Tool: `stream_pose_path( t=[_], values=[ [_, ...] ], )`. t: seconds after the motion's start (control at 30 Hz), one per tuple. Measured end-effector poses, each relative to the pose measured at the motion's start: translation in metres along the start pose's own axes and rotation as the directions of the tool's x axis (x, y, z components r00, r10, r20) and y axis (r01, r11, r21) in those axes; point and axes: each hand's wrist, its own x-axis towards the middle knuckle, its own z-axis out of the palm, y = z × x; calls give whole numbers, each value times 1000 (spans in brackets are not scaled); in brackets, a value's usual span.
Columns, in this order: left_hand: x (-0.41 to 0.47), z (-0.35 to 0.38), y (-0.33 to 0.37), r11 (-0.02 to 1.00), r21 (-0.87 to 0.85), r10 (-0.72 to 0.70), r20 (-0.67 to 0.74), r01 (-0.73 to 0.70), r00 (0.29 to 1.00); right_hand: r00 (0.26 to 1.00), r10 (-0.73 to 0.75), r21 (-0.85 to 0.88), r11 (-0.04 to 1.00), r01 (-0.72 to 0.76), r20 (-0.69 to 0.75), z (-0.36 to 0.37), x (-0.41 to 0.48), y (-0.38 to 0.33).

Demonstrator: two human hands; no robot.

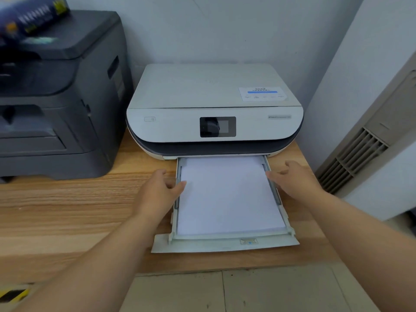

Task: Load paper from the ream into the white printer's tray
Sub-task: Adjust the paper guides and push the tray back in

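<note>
soft, even indoor light with faint shadows; wide-angle bending at the edges; the blue-wrapped package (29, 16) at top left is motion-blurred.

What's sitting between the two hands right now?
In the head view, the pulled-out tray with the paper stack lies between the left hand and the right hand; nothing else.

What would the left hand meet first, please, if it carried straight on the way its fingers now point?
Probably the paper stack: the left hand points right, its fingertips already at the tray side rail by the stack's left edge.
</note>
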Motion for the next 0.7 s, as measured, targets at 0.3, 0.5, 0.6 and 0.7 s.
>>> stream_pose_path(
  t=[0.3, 0.5, 0.6, 0.7],
  values=[
    [26, 8, 5, 991, -42, -130, -83, 126, 988, 972, 123, 106, 989, -103, -202, 18, 32, -5],
    [24, 8, 3, 997, 0, -72, -94, 72, 993, 971, 61, 95, 995, -40, -230, 21, 32, 1],
    [25, 10, 1, 993, -70, -96, -65, 91, 993, 972, 73, 187, 982, -30, -225, 22, 31, 2],
    [27, 12, -1, 987, -139, -93, -69, 82, 993, 967, 45, 252, 968, 19, -249, 22, 29, 4]
  ],
)
